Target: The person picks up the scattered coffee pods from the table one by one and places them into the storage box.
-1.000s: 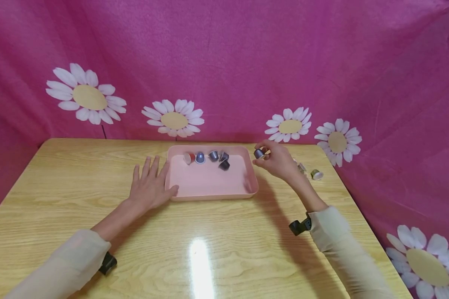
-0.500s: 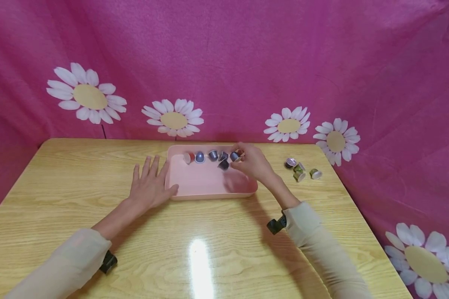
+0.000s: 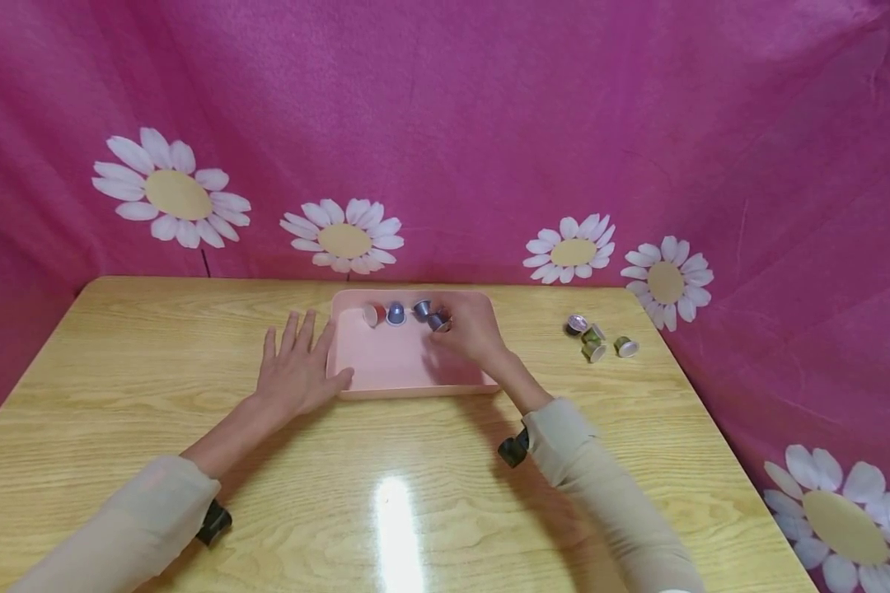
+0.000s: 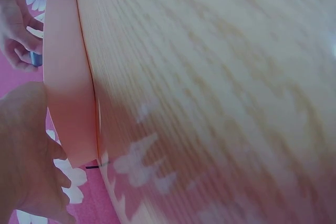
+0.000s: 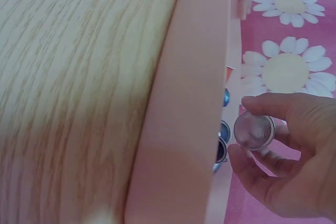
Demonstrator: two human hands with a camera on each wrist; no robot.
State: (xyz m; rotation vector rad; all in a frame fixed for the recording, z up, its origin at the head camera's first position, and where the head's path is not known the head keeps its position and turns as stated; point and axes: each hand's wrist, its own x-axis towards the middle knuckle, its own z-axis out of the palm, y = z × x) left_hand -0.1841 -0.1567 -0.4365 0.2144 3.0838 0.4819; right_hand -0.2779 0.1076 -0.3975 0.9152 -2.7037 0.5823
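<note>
My right hand (image 3: 473, 331) is over the right half of the pink tray (image 3: 386, 379). It pinches a dark blue coffee capsule (image 3: 439, 320) between thumb and fingers; the capsule's pale round lid (image 5: 253, 131) faces the camera in the right wrist view. Inside the tray, along its back, lie a red capsule (image 3: 374, 314), a blue capsule (image 3: 396, 314) and a grey-blue capsule (image 3: 422, 310). Darker capsules (image 5: 221, 150) near the right hand are mostly hidden by it in the head view. My left hand (image 3: 297, 375) lies with fingers spread at the tray's left rim, its thumb reaching over the edge.
On the wooden table (image 3: 282, 494), right of the tray, a dark purple capsule (image 3: 575, 324) and several green capsules (image 3: 626, 347) lie loosely grouped. A magenta curtain (image 3: 445, 148) with printed daisies hangs behind the table's back edge and along its right side.
My right hand has carried the capsule leftward from beyond the tray's right rim to over the capsules inside. The left hand has stayed in place.
</note>
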